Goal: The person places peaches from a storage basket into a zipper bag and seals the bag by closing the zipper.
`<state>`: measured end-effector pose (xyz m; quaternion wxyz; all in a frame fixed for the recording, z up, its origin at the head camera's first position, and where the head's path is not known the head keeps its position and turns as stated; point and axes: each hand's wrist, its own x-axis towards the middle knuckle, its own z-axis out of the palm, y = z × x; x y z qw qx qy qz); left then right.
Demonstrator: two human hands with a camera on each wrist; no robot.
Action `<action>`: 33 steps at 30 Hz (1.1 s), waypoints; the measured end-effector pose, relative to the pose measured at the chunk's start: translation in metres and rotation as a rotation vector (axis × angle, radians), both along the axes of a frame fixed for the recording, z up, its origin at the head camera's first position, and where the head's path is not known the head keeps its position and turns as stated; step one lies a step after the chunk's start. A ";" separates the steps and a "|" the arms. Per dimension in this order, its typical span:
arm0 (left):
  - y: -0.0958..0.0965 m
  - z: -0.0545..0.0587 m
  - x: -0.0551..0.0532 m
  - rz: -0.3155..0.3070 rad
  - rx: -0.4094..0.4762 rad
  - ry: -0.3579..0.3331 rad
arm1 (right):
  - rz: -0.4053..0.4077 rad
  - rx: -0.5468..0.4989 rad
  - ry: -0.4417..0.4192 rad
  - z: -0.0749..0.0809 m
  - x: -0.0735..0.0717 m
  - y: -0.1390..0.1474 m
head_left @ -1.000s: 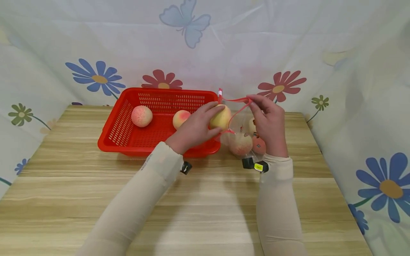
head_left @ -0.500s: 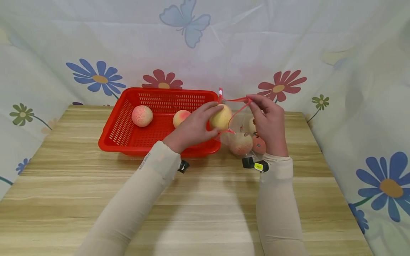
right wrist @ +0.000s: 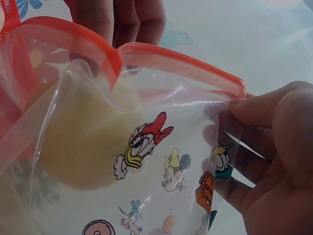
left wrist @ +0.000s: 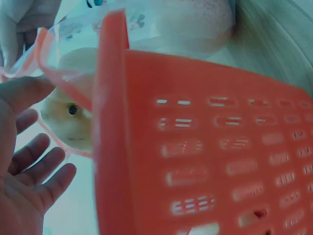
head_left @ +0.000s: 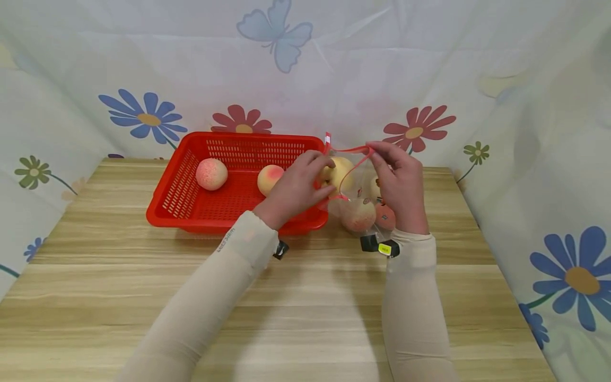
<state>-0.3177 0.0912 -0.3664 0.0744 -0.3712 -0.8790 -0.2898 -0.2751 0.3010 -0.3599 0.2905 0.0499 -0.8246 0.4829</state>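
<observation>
A clear zip bag (right wrist: 183,61) with a red zip edge and cartoon prints hangs with its mouth spread beside the basket. My right hand (head_left: 401,180) pinches the corner of that edge between thumb and fingers. Inside the mouth is a yellow peach (head_left: 342,174); its dark stem pit faces back toward the left hand. My left hand (head_left: 296,183) reaches over the basket's right end, its fingers spread and loosely bent at the bag mouth. In the left wrist view those fingers stand apart from the peach. Several more peaches lie low in the bag, one pinkish peach (head_left: 359,215) nearest.
A red slotted basket (head_left: 164,212) stands to the left on the wooden table (head_left: 305,318). In it are a pink-speckled peach (head_left: 211,174) and a yellow-pink peach (head_left: 269,179), partly behind the left hand. A flowered cloth (head_left: 343,79) hangs behind and at the sides.
The yellow peach has moved right, out of the left hand's grip and into the bag mouth. The left fingers have let go of it. The right hand has stayed in place.
</observation>
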 end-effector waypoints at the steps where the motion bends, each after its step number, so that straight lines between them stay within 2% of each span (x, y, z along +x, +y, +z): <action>1: 0.002 0.000 0.000 0.009 -0.009 -0.001 | 0.000 -0.001 -0.001 0.000 0.000 0.000; 8: 0.005 -0.001 -0.001 0.049 -0.092 -0.031 | 0.010 0.001 0.013 -0.001 -0.001 0.000; 14: -0.003 -0.004 -0.002 0.064 -0.040 -0.004 | 0.013 0.000 0.013 0.000 -0.001 0.000; 18: -0.008 -0.005 -0.002 0.069 -0.029 -0.017 | 0.010 -0.001 0.004 0.000 -0.001 0.001; 23: -0.018 -0.004 0.000 0.102 -0.036 -0.059 | 0.000 0.001 0.001 0.000 0.001 0.000; 29: -0.032 -0.002 -0.001 0.183 -0.057 -0.131 | -0.007 -0.011 0.023 0.001 0.000 0.001; 33: -0.034 -0.005 -0.003 0.214 -0.083 -0.176 | -0.040 -0.072 0.023 0.001 0.000 0.005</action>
